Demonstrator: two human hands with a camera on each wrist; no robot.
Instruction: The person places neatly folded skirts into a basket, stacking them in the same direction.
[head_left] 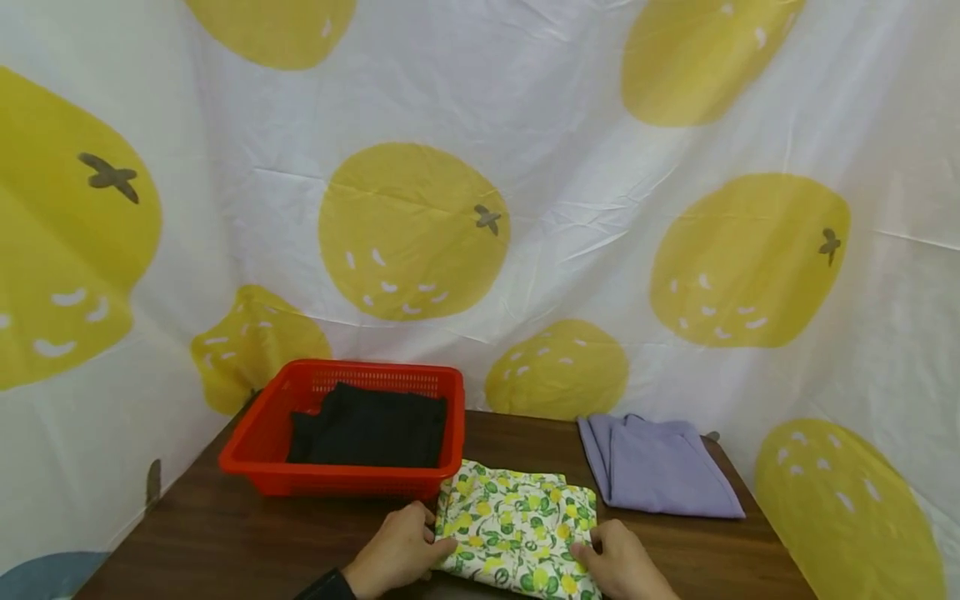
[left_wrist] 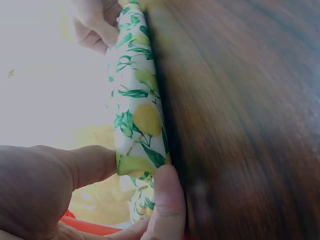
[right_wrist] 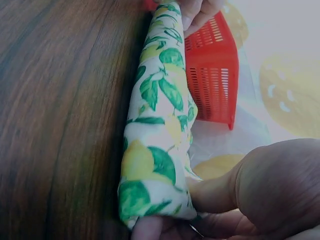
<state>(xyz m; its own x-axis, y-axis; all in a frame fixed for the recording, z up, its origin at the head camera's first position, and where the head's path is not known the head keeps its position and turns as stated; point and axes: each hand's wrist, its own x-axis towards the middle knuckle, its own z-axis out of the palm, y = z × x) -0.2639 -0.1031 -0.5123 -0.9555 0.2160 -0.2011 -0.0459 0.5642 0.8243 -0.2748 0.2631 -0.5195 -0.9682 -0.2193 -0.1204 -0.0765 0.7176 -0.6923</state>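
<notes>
A folded cloth (head_left: 517, 525) with a lemon and green leaf print lies flat on the brown table at the front. My left hand (head_left: 401, 550) pinches its left edge, thumb on top and fingers at the side. At the opposite edge, my right hand (head_left: 624, 562) grips the cloth the same way. In the left wrist view the thumb and a fingertip (left_wrist: 169, 192) close on the corner of the folded cloth (left_wrist: 142, 100). The right wrist view shows the thick folded front edge of the cloth (right_wrist: 157, 105), with fingers tucked at its near end.
Behind my left hand stands a red plastic basket (head_left: 341, 482) holding folded black fabric (head_left: 375, 425). A folded lavender cloth (head_left: 660, 467) lies at the back right of the wooden table (head_left: 247, 542). A white curtain (head_left: 562, 275) with yellow lemons hangs around the table.
</notes>
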